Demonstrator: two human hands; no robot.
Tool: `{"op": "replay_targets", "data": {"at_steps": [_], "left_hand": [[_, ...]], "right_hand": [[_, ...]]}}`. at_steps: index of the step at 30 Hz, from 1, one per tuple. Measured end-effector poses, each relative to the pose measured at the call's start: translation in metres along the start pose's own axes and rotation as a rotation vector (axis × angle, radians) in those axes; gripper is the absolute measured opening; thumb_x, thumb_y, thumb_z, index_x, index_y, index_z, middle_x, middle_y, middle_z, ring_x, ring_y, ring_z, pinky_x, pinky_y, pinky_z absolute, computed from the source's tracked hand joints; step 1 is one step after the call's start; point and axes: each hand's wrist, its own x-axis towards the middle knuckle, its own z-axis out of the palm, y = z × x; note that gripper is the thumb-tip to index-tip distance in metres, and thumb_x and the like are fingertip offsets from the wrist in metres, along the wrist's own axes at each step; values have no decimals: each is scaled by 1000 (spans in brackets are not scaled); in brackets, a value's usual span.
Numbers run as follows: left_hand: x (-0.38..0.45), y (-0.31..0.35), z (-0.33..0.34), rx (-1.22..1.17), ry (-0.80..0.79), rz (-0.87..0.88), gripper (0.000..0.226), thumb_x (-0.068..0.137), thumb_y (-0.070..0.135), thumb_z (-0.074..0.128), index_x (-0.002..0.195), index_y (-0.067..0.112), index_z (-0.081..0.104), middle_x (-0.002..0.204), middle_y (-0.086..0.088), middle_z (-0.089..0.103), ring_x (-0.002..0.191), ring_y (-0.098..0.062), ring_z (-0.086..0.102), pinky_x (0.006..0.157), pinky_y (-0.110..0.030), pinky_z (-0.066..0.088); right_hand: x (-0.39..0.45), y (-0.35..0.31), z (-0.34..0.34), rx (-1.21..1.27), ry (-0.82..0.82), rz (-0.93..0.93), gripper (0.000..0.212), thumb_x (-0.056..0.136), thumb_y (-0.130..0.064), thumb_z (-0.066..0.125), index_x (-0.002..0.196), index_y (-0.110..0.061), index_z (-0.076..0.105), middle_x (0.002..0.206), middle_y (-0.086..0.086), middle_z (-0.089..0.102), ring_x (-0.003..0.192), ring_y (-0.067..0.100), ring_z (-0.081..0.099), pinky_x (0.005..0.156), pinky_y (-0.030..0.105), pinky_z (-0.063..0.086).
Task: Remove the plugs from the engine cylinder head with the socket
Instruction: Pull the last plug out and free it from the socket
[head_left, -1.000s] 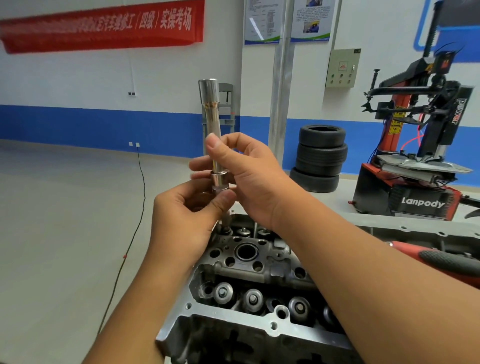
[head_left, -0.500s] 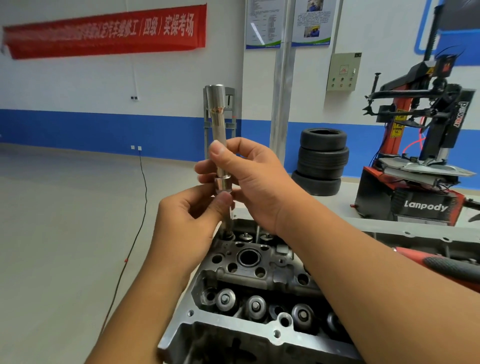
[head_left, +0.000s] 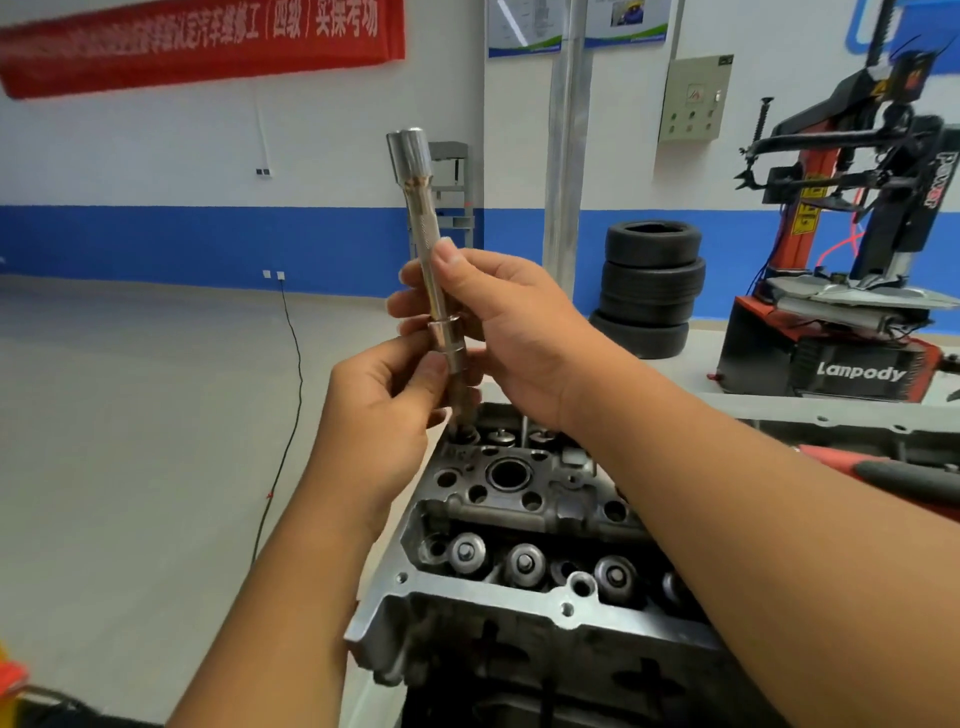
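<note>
Pinching socket (head_left: 445, 340) upright over cylinder head (head_left: 519, 499), right hand (head_left: 514, 332) gripping shaft, left hand (head_left: 384, 415) pinching lower end

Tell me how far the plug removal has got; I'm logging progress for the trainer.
Done: nothing clearly; no removed plug is in view. In hand: both hands, left and right, hold the long socket extension upright, its lower end in a hole at the far end of the cylinder head. Left: lifting that plug out; other plugs cannot be told.

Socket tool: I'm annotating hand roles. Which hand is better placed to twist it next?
Probably the right hand: it grips the knurled shaft of the socket tool. The left hand pinches low by the head, steadying.
</note>
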Motion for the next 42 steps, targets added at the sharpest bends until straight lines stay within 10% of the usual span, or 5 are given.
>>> {"op": "replay_targets", "data": {"at_steps": [5,10,16,24,42], "left_hand": [[-2,1,5,7,117,58,16,77,31,81,92,30,75,86,8,80,79,-7,76,66,-17,57],[-1,2,1,54,-43,38,27,104,8,60,106,31,74,97,8,81,90,-13,78,75,-20,61],[-1,-3,2,82,107,87,27,82,11,85,92,34,77,86,11,80,79,-6,77,69,-14,56],[2,-2,-6,226,17,38,40,85,-3,80,94,36,77,90,13,81,88,-6,77,88,-36,58],[0,3,-3,253,35,82,32,85,10,84,95,39,74,88,15,80,84,-5,77,82,-30,58]], "right_hand": [[1,3,3,88,13,-22,22,101,-33,67,100,-11,62,101,15,79,89,29,76,81,41,63],[0,-1,2,40,15,4,31,106,-42,55,99,-15,70,104,8,79,87,21,74,71,33,59],[0,0,7,119,40,-9,24,99,-35,68,99,-12,61,97,15,79,83,27,76,66,30,59],[-1,-4,7,25,58,1,28,104,-39,59,98,-12,61,87,5,77,79,19,73,63,28,58],[-4,-3,6,71,59,-16,22,98,-33,71,98,-15,58,92,12,78,82,24,75,70,34,62]]}}
